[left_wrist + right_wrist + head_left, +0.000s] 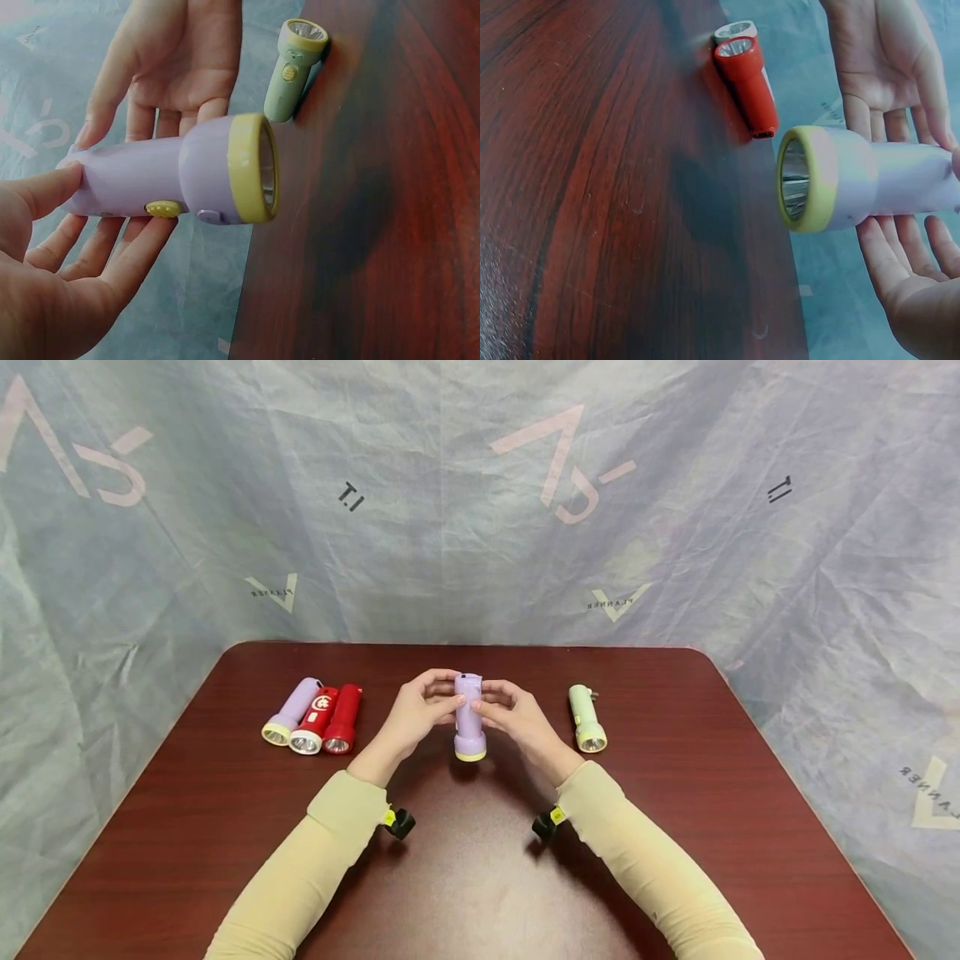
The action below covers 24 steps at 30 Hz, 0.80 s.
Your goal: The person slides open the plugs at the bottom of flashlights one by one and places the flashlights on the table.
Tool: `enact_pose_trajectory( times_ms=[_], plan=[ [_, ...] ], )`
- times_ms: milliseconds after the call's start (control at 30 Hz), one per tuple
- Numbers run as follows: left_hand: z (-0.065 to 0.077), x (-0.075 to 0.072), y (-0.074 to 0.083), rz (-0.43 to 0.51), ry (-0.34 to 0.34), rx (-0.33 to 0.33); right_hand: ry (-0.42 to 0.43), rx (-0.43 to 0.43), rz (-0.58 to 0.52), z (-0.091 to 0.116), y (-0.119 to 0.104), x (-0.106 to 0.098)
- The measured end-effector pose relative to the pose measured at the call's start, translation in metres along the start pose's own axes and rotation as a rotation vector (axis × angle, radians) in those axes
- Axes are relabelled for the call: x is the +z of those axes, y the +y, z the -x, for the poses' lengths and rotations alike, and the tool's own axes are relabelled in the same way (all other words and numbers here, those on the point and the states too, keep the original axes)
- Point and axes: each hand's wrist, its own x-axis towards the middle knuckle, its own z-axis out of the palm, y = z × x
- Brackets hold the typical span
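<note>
Lavender flashlight (468, 720) with a yellow lens rim (244, 166): held up off the dark red table (465, 877), to the left of the mint-green flashlight (582, 712). Pinched from both sides at once, by the left hand (409, 714) on the side farther from the mint-green flashlight and by the right hand (522, 720) on the side nearer to it, with thumbs on the barrel toward the tail and fingers curled in behind. Farther left of the mint-green flashlight, side by side on the table: a second lavender flashlight (298, 702), a red-and-white flashlight (315, 725) and a plain red flashlight (344, 717).

Judging by the glossy shell, probably hard plastic: stiff, fairly light, a little slippery under dry fingertips. Likely heavier toward the flared head (204, 169), so apt to dip lens-first if pinched only at the tail. Best taken round the middle of the barrel, just behind the flare, thumb opposite fingers. Avoid pressing the yellow switch (163, 208) or knocking the clear lens (795, 180), probably the easiest part to scratch or crack. Tail end partly covered and small in view; possibly fitted with something dark, but cannot tell for sure.
</note>
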Motion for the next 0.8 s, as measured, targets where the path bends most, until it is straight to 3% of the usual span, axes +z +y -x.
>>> enact_pose_trajectory(
  times_ms=[533, 800],
  plan=[
    [0.006, 0.009, -0.005, -0.045, -0.004, 0.057, 0.0, -0.058, -0.026, 0.0, -0.01, -0.004],
    [0.007, 0.011, -0.004, -0.044, -0.002, 0.093, 0.024, -0.081, 0.03, 0.0, -0.009, -0.005]
  ],
)
